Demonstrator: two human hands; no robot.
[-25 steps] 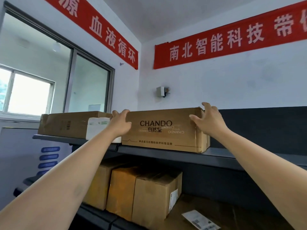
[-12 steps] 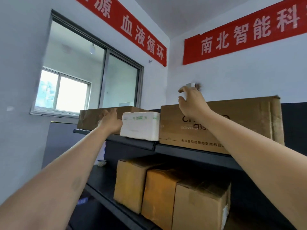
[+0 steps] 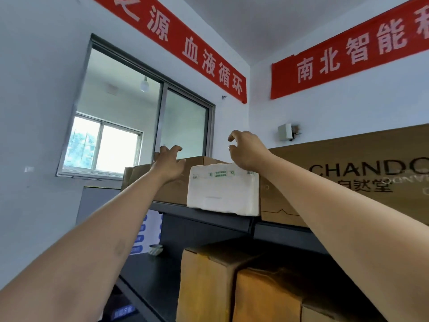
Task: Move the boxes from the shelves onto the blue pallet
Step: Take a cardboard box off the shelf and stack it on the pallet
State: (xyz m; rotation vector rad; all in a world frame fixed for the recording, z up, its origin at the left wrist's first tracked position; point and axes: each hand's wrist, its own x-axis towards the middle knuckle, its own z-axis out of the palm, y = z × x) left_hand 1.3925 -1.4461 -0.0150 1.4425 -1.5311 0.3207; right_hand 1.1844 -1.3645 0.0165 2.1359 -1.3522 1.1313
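Observer: Step in hand looks like the reach, nothing lifted yet. Left hand (image 3: pixel 168 165) and right hand (image 3: pixel 246 151) are both up at the top shelf (image 3: pixel 209 217), fingers spread wide and bent, holding nothing

Checker: Which box are they after?

Observer: Cannot say for sure. Right hand hovers over the top right corner of the white package (image 3: pixel 222 190). Left hand is in front of the upper edge of the brown box (image 3: pixel 139 180) just left of it. Contact with either: cannot tell. Package stands at the front lip, between that brown box and the big printed box (image 3: pixel 348 182), close against both. Blue pallet is not in view

Checker: Next move?

Observer: Judgement only: close both hands on opposite sides of one item, draw it straight off the lip toward the body, then turn to find the pallet

Checker: Room?

Observer: Open air above the top row. Hardly any gap between neighbours, so fingers would go over top edges or front corners. Lower boxes (image 3: pixel 209 284) sit on the shelf beneath, under the pull path. Wall with the window (image 3: pixel 111 147) is near on the left, so swing right looks freer
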